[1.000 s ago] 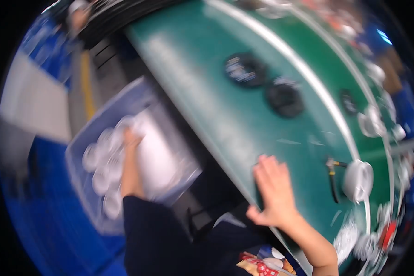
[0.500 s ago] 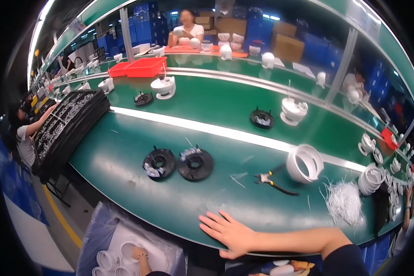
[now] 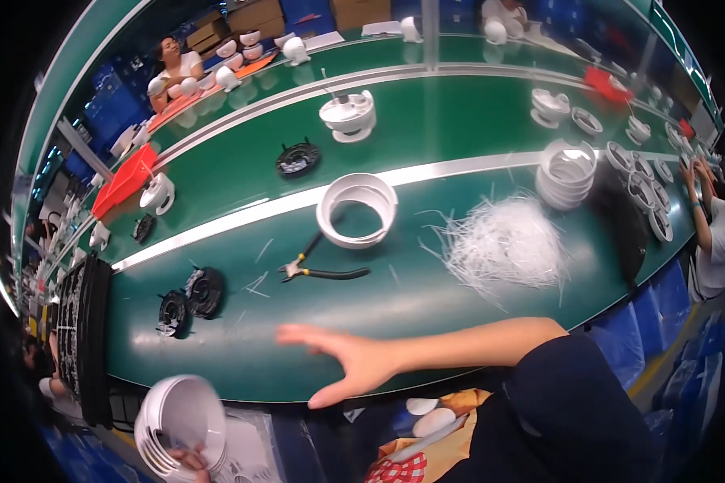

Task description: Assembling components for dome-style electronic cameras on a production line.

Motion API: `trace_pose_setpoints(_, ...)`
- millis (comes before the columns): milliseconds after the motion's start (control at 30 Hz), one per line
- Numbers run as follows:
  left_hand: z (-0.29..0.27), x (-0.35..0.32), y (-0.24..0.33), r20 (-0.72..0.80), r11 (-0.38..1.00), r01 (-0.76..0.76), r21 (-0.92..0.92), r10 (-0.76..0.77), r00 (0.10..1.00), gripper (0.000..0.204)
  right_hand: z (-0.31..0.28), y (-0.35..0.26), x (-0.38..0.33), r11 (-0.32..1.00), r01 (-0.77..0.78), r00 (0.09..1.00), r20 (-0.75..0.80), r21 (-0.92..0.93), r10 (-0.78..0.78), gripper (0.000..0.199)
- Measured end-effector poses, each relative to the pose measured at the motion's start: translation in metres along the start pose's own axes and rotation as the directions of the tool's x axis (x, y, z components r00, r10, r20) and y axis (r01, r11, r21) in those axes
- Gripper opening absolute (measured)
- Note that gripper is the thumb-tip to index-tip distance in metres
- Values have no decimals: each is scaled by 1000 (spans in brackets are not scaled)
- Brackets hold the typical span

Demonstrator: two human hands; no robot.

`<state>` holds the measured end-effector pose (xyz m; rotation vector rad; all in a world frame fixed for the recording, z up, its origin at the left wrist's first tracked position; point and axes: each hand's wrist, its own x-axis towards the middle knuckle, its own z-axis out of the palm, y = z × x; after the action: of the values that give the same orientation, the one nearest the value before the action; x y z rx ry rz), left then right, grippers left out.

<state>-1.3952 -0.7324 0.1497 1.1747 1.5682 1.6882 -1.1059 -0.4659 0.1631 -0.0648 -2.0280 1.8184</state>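
At the lower left, my left hand (image 3: 190,460) grips a stack of white plastic ring housings (image 3: 155,431), its fingers partly hidden inside the rings. My right hand (image 3: 348,361) hovers over the near edge of the green table (image 3: 330,310), empty, thumb and fingers spread. Beyond it lie black-handled cutting pliers (image 3: 330,274) with open jaws, beside another white ring housing (image 3: 357,211). Two round black plastic bases (image 3: 205,293) with wiring rest together at the left of the table.
A heap of thin white plastic strips (image 3: 507,245) lies right of centre, near stacked white rings (image 3: 568,177). The green conveyor (image 3: 427,121) behind carries white assemblies (image 3: 348,117) and a black base (image 3: 298,158). Black trays (image 3: 84,346) rise at the left. Other people sit across and at the right.
The view has swung to the right. My left hand has come up from the bin with a stack of white rings. My right hand has lifted off the tabletop.
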Motion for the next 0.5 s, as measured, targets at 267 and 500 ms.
trace_pose_setpoints(267,378,152,61,974,506,834,-221,67,218,63,-70,-46,-154,571,440,771,-617,693,155,100)
trace_pose_setpoints(500,599,123,33,981,793,601,100,-178,71,37,-111,-51,-311,879,473,9,-997,-63,-76,56)
